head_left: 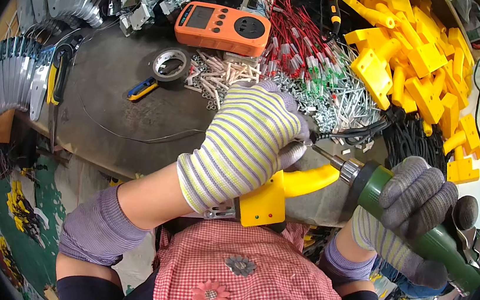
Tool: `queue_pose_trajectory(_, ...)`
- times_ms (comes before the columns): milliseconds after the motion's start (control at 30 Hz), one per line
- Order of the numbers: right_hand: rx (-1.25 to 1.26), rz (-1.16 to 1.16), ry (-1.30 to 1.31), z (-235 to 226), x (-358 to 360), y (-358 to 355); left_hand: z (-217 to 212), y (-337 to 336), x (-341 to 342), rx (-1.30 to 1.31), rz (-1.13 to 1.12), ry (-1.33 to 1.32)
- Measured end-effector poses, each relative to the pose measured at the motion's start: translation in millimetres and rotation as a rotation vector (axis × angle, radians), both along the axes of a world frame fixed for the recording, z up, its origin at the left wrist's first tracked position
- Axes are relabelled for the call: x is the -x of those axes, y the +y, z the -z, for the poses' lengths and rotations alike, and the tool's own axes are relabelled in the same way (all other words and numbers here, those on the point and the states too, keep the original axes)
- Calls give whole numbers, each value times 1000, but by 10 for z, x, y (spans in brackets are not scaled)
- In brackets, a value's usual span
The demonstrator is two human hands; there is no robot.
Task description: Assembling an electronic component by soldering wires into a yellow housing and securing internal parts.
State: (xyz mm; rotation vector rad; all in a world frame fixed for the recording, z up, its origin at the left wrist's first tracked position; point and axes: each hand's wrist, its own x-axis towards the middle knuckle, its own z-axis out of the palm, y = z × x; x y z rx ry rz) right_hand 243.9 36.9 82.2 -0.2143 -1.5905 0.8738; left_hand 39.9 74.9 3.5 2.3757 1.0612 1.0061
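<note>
My right hand point(418, 200), in a grey-palmed striped glove, is wrapped round a green electric screwdriver point(375, 186). Its bit points left, toward the fingertips of my left hand point(254, 131). That hand wears a yellow-and-grey striped glove; its thumb and fingers are pinched together at the bit's tip, and what they hold is too small to make out. Beneath my left wrist, at the table's near edge, lies a yellow plastic handle point(307, 181) with small red and green dots. A slotted metal piece point(221, 210) shows at its left end, partly hidden by my forearm.
Yellow handles point(422, 58) are heaped at the far right. Loose screws point(339, 111), red-wired parts point(288, 37) and pale pegs point(225, 74) lie mid-table. Behind stands an orange meter point(223, 28). Black tape point(171, 66), a cutter point(142, 88), pliers point(59, 73) and metal blades point(9, 73) are leftward.
</note>
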Motion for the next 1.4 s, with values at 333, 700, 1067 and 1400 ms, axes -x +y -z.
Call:
queue_pose_trajectory(333,-57,42,104,-5,51,30,-124,-79,71,-44,49,0)
queue_pose_trajectory(700,-16,-289,-33,-114,-258,22,-104,-146,227,-166,181,-54)
queue_pose_trajectory(1067,49,-354,-150,12,155,110,-97,-680,705,149,-161,233)
queue_pose_trajectory(1400,493,-405,-305,82,198,210,-28,-781,609,275,-106,336)
